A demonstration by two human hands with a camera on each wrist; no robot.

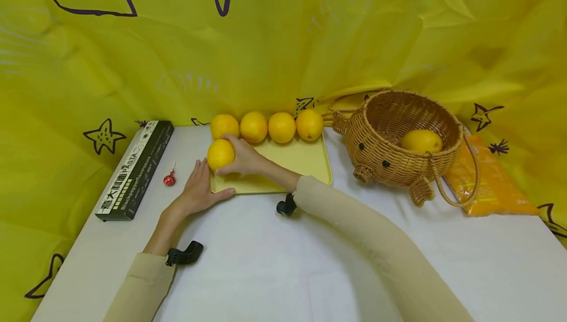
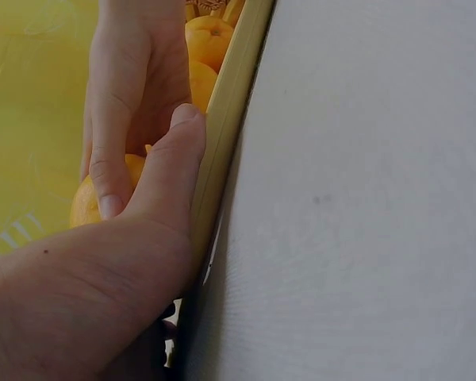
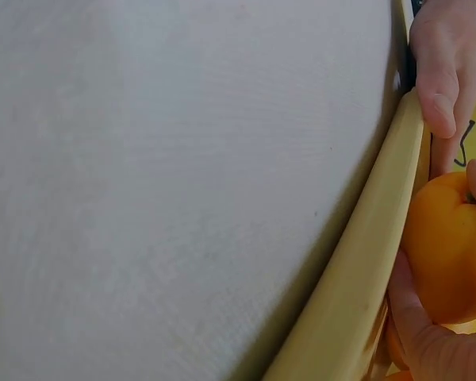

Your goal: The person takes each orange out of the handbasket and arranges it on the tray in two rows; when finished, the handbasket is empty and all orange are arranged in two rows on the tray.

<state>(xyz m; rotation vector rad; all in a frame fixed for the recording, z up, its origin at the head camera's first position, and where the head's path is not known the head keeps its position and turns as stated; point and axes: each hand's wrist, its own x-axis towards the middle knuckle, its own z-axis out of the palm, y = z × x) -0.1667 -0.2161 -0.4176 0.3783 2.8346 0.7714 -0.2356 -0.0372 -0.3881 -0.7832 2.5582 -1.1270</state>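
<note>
An orange [image 1: 221,154] sits in the grasp of my right hand [image 1: 243,157], its thumb and fingers curled round the fruit. That hand is over the left part of a pale yellow tray [image 1: 292,162]. Along the tray's back edge stand several more oranges [image 1: 281,127] in a row. My left hand [image 1: 197,190] lies at the tray's front left corner, its fingers stretched along the left side and its thumb along the front rim. In the right wrist view the held orange [image 3: 448,246] shows a small green stem spot, close to the tray wall [image 3: 349,262].
A black and white pasta box [image 1: 135,170] lies at the left, with a red lollipop [image 1: 170,179] beside it. At the right stands a wicker animal-faced basket [image 1: 398,169] holding a yellow mango-like fruit [image 1: 422,141]. An orange packet [image 1: 496,184] lies partly behind the basket. A yellow curtain [image 1: 274,41] hangs behind.
</note>
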